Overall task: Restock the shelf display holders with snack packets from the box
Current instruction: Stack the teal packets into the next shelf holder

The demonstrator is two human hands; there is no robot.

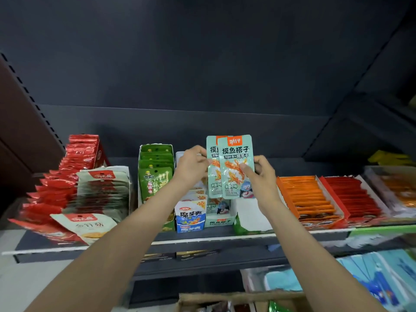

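Observation:
Two pale green snack packets (234, 163) with orange tops are held upright and overlapping above the shelf. My left hand (191, 165) pinches their left edge and my right hand (262, 176) grips the right side, thumb on the front. Directly below them stands a matching pale green display holder (219, 221) with one or two similar packets inside. The cardboard box (238, 299) sits at the bottom edge of the view, with packets showing inside it.
On the shelf (191, 240) stand a blue-white holder (190, 219), a green packet holder (155, 174), red and grey-green packets at left, orange (310, 199) and red (353, 199) trays at right. Blue packets lie on the lower shelf at right.

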